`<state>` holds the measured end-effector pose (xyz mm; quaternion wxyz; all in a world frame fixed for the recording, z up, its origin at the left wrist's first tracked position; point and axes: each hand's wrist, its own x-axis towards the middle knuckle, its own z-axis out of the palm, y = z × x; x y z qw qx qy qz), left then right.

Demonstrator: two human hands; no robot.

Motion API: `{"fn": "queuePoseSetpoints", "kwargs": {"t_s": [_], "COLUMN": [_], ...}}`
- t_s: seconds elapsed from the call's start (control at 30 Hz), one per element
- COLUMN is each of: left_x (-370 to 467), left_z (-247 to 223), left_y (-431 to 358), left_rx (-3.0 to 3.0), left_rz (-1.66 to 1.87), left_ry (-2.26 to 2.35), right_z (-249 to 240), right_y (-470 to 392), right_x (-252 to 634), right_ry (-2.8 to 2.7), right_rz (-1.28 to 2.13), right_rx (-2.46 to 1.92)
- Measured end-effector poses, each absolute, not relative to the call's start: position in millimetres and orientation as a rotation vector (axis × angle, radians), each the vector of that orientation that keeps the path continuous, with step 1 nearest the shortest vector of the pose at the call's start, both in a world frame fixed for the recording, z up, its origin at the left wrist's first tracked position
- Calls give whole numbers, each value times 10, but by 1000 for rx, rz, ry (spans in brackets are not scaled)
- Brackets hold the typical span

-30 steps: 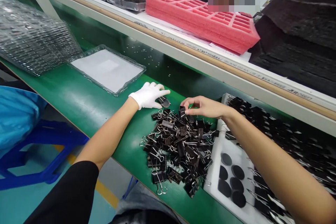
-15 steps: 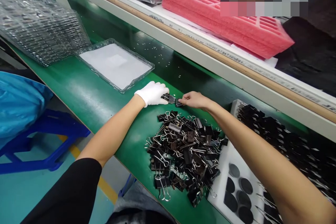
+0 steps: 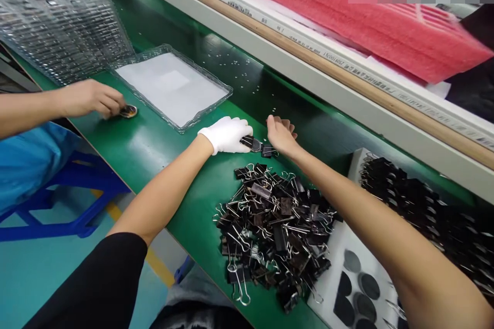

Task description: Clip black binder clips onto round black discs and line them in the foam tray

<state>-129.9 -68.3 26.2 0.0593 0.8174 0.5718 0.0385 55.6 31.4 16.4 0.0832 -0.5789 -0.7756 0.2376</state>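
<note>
Head view: a small round disc (image 3: pixel 256 146), with a black binder clip (image 3: pixel 269 151) at its right edge, is grasped on the green worktop (image 3: pixel 181 185) by the gloved left hand (image 3: pixel 227 136), presumably for steadiness. The right hand (image 3: pixel 283 132) is poised just beside, its grip released; the clip pile (image 3: pixel 276 231) is placed nearby, apparently for easy reach.

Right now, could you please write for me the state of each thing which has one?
Left hand: white-gloved, closed on a black clip
Right hand: bare, fingers bent; its inside hidden
Round disc: between that clip and a second clip
Clip pile: loose, heaped
Foam tray: holding dark discs
Clear tray: flat, white sheet on it
Clear tray stack: piled up
Red foam: lying on the shelf
Co-worker's hand: bare, holding a round piece
</note>
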Motion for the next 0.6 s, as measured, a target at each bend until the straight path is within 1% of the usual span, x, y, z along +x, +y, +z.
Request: {"fn": "queuePoseSetpoints", "kwargs": {"t_s": [0.23, 0.43, 0.6], "left_x": [-1307, -1305, -1243], "left_z": [273, 228, 190], "left_y": [-691, -663, -649], "left_rx": [2361, 2270, 2306], "left_rz": [178, 316, 323], "left_ry": [1705, 1621, 1628], "right_z": [-47, -114, -140], "right_y": [322, 330, 333], "right_x": [659, 712, 720], "right_ry": [-2314, -2279, -2264], "right_rz": [709, 664, 656], "right_rx": [-1668, -1667, -1653]}}
